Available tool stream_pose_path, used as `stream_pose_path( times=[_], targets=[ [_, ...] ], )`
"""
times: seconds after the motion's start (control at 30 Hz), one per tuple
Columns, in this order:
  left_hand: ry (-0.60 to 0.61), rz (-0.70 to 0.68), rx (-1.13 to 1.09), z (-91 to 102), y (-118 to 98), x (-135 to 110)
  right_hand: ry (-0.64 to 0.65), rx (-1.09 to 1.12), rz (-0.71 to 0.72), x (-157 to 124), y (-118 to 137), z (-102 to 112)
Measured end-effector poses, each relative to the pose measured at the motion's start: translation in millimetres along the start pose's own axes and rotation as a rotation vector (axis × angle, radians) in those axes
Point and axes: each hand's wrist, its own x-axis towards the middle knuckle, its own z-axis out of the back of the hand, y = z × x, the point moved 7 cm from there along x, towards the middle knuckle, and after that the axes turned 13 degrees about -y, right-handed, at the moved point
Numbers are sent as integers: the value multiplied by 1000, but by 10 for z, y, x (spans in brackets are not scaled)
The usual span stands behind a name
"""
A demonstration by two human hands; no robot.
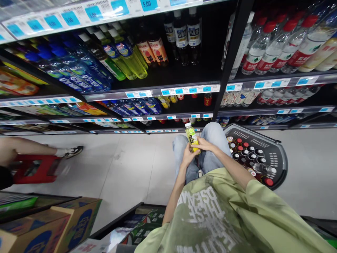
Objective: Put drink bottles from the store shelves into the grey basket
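Observation:
A small bottle (191,135) of yellow-green drink with a white cap stands nearly upright above my lap, its cap tilted toward the shelves. Around its lower left side curls my left hand (187,155). My right hand (204,144) grips the same bottle from the right, fingers across its lower half. Both hands are closed on it, in front of my knees. Beside my right leg sits a dark shopping basket (282,158) with several capped bottles in it, most upright and one clear bottle (264,169) lying tilted.
Drink shelves (158,92) with price tags run across the front, holding blue-capped bottles (79,72), yellow bottles (131,58) and red-capped bottles (277,52). At left, a person's leg (28,146) is beside a red stool (37,168). Cardboard boxes (79,225) stand lower left.

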Motion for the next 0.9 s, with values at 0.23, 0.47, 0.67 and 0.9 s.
stream_pose_path(
  times=[0.23,0.47,0.67,0.9],
  targets=[
    [-8,-7,16,15,15,18,9,26,1,15,-28,-8],
    [-54,11,40,23,11,23,20,135,-52,-16,-22,-63],
    [-156,-20,226,67,-2,-6,-10,-26,-42,4,-82,-59],
    [-178,-23,254,87,29,-23,-18,70,-40,15,-98,-64]
  ],
)
